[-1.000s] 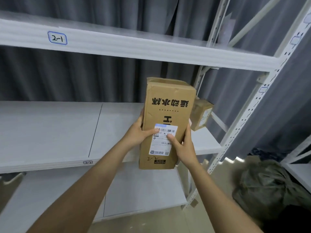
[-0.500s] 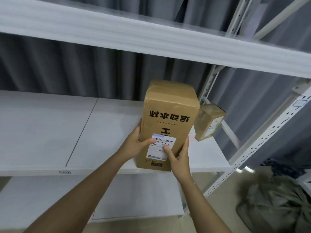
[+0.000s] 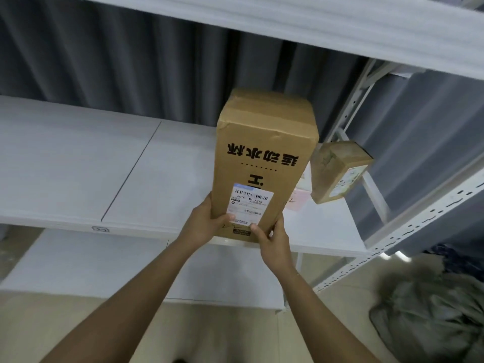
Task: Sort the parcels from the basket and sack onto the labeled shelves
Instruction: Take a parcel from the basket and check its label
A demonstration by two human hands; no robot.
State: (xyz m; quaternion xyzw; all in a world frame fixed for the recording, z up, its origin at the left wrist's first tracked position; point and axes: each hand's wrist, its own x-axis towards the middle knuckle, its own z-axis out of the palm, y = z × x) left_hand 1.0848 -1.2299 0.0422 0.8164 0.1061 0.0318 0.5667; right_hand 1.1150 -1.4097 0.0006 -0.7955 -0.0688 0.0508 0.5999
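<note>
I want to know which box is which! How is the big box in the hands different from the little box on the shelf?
The big box is tall and much larger than the little box. The big box is gripped low down by the left hand and right hand; the little box sits untouched on the shelf. The big box shows bold black print and a white barcode label; the little box's label is too blurred to read. Both are brown cardboard.

A single head-worn wide-angle view looks forward and slightly down, close to the middle shelf (image 3: 78,163), with the upper shelf's (image 3: 288,19) front edge overhead and the floor below.
</note>
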